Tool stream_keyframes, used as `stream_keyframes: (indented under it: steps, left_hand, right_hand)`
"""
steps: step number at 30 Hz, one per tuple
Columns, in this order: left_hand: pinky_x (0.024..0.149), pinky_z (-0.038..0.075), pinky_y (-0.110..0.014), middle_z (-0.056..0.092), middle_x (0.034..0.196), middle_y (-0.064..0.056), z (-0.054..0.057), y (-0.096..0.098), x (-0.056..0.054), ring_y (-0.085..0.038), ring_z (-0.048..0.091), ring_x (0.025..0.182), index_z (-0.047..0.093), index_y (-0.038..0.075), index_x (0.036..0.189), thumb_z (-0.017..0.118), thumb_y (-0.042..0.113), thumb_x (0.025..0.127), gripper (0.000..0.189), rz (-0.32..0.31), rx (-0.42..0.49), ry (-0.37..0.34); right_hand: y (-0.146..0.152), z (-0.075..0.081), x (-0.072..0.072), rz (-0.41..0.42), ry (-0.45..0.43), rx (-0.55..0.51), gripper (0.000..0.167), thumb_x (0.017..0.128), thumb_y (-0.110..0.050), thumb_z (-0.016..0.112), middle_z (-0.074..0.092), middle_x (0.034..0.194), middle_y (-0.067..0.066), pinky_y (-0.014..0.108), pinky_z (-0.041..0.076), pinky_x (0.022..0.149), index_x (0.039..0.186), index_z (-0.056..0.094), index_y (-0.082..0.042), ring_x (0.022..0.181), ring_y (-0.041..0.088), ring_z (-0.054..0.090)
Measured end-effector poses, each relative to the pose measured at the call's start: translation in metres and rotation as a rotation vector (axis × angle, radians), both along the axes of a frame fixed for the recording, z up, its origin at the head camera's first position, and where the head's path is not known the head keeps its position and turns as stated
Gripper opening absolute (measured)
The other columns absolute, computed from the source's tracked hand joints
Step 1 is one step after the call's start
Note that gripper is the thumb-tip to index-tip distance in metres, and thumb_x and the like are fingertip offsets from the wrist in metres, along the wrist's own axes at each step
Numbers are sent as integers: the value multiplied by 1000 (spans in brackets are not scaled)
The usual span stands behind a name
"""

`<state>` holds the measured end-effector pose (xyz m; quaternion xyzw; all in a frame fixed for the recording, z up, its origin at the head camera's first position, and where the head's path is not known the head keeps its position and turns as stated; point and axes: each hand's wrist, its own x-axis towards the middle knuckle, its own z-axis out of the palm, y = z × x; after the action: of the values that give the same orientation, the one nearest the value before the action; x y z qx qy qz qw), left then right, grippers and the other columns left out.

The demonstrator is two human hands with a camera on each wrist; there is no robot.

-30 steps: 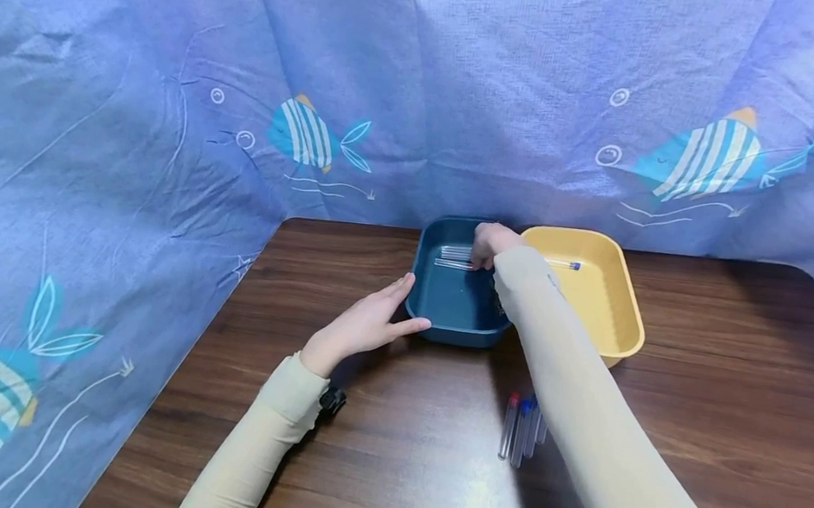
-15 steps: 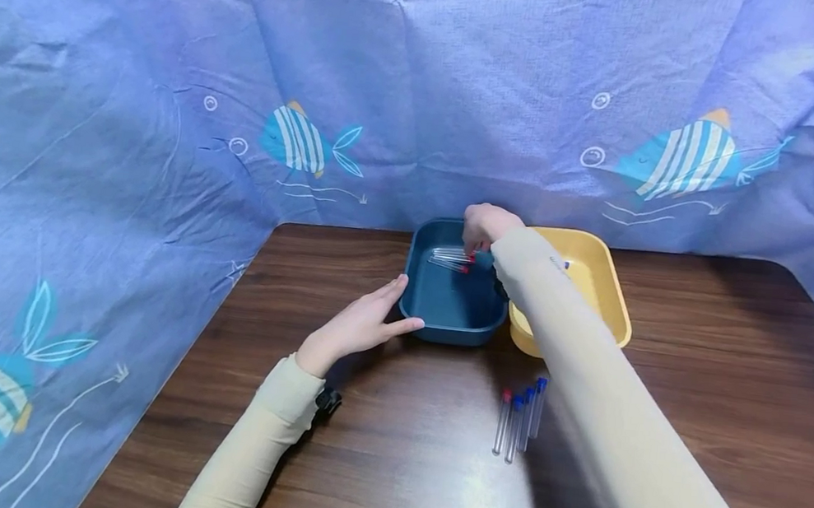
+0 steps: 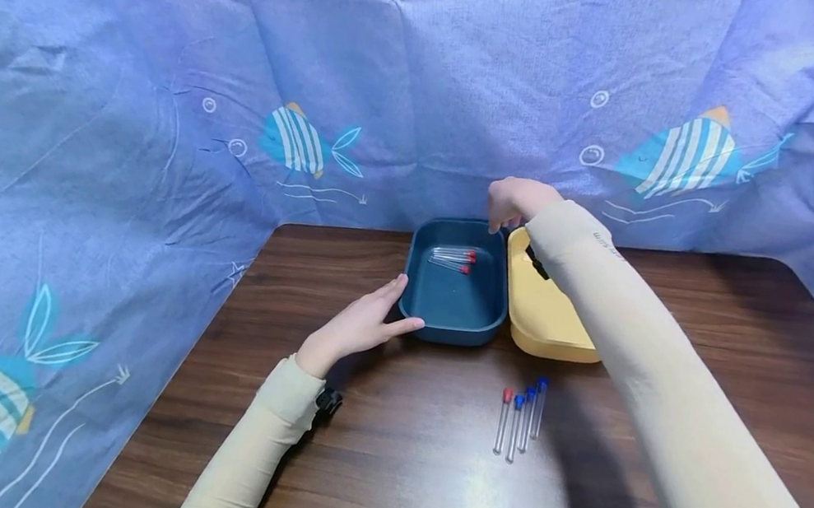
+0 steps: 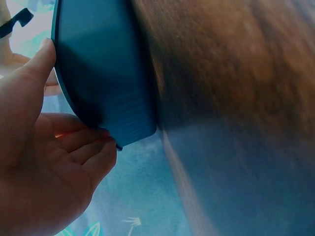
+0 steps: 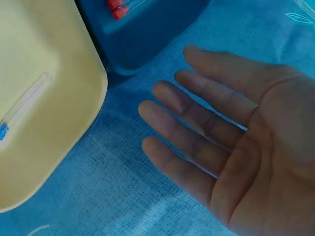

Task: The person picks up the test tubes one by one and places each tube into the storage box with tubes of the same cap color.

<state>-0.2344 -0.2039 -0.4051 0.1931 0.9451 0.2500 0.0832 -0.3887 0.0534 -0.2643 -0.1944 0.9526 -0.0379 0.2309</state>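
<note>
My left hand rests at the near left corner of the dark blue bin, thumb on the front rim and straight fingers along the side. Over the back of the two bins hovers my right hand; the right wrist view shows its palm bare, fingers spread and loosely bent. A few red-capped test tubes lie together in the blue bin. Inside the yellow bin is a blue-capped test tube, which my right arm hides in the head view.
On the brown wooden table, before the bins, lie one red-capped tube and three blue-capped tubes, side by side. A blue fish-patterned cloth hangs right behind the bins. My right sleeve crosses the yellow bin.
My right hand has let go of a red-capped tube in the blue bin, then risen and moved right toward the yellow bin. The left hand keeps its place on the blue bin.
</note>
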Motion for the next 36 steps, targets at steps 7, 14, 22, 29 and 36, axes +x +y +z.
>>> stream_keyframes:
  steps: [7, 14, 22, 29, 36]
  left_hand:
    - [121, 24, -42, 17, 167, -7, 1, -1, 1, -20, 20, 152, 17, 7, 162, 52, 68, 94, 97, 4, -5, -5]
    - [121, 24, -42, 16, 167, -7, 2, 0, 0, -21, 20, 152, 16, 7, 161, 53, 68, 94, 98, -1, -2, -2]
    - [121, 24, -41, 16, 167, -8, 0, 0, 1, -20, 20, 152, 17, 7, 161, 53, 68, 94, 98, 2, -6, -8]
    - [121, 24, -41, 16, 167, -8, 1, 1, -1, -21, 20, 152, 17, 5, 161, 53, 67, 95, 98, -2, 5, -2]
    - [121, 24, -41, 16, 167, -8, 2, 1, 0, -20, 20, 152, 17, 6, 161, 53, 67, 95, 97, 4, 4, -10]
  right_hand:
    - [3, 0, 9, 137, 66, -31, 30, 96, -17, 67, 67, 121, 18, 45, 52, 91, 121, 70, -2, 106, 32, 64]
    - [-2, -3, 22, 262, 171, -57, 34, 94, -15, 70, 66, 127, 20, 47, 51, 97, 124, 69, 1, 117, 35, 61]
    - [-5, -8, 36, 294, 203, -22, 33, 91, -15, 72, 68, 122, 18, 48, 51, 96, 120, 72, 0, 114, 35, 62]
    - [-4, -13, 47, 311, 203, -34, 32, 90, -17, 74, 69, 121, 16, 47, 52, 95, 119, 73, -2, 109, 32, 64]
    - [-2, -18, 57, 390, 191, -39, 28, 91, -13, 71, 71, 113, 14, 45, 55, 89, 117, 73, -3, 97, 28, 66]
